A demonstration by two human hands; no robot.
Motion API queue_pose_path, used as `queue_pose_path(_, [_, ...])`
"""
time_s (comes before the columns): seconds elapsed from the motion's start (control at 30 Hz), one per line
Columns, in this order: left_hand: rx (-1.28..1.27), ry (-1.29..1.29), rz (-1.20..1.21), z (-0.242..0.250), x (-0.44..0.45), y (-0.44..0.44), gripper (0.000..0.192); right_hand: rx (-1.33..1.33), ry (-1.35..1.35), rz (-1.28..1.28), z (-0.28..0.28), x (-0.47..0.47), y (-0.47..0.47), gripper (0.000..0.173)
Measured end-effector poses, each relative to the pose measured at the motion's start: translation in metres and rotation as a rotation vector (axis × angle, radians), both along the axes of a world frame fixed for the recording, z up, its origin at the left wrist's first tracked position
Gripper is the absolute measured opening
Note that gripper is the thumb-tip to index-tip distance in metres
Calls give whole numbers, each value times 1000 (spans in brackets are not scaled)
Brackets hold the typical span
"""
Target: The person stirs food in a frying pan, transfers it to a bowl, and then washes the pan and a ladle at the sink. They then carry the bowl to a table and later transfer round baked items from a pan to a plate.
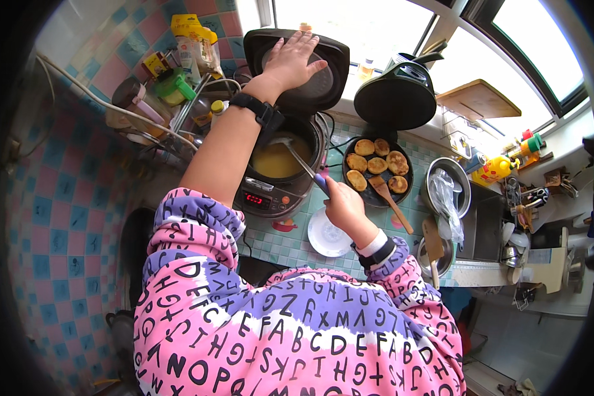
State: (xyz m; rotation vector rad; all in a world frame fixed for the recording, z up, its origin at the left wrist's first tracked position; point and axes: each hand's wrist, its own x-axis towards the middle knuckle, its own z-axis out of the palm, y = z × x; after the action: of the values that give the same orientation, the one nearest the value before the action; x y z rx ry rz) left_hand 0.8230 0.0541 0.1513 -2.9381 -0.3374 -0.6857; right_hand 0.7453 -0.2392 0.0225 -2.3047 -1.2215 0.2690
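Observation:
My left hand (pixel 292 59) lies with spread fingers against the inside of the raised lid (pixel 337 54) of a rice cooker (pixel 272 194). In the cooker's pot is a yellowish, soupy food (pixel 277 166). My right hand (pixel 345 205) grips the purple handle of a metal ladle (pixel 302 162), whose head reaches into the pot. A white patterned dish (pixel 326 237) sits on the counter just below my right hand. To the right, a black electric pan (pixel 365 199) holds several browned round cakes (pixel 376 165) and a wooden spatula (pixel 388 198).
The pan's lid (pixel 396 101) stands raised behind it. Further right are a metal basin (pixel 429 171) with a plastic bag (pixel 445 195), and a wooden paddle (pixel 431 240) across a metal bowl (pixel 448 265). A rack (pixel 188 111) with jars and packets is at left.

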Motion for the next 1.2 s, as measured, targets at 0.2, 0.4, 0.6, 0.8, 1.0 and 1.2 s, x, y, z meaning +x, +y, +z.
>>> queue_pose_path(0.2, [-29, 34, 56, 5, 8, -2, 67, 0, -358, 6, 13, -20, -42, 60])
queue_pose_path(0.4, [2, 50, 59, 12, 5, -4, 66, 295, -153, -64, -8, -15, -64, 55])
queue_pose_path(0.6, [-52, 29, 74, 15, 6, -8, 65, 513, 1906, -109, -3, 15, -90, 35])
queue_pose_path(0.8, [-64, 33, 125, 23, 11, -13, 60, 703, 2702, -59, 15, 19, -141, 45])
queue_pose_path(1.0, [143, -71, -17, 22, -16, -13, 47, 1101, 2390, -85, 64, 8, -284, 56])
queue_pose_path(1.2, [193, -122, -77, -3, -116, -63, 26, 1265, 1338, -658, 87, 15, -407, 43])
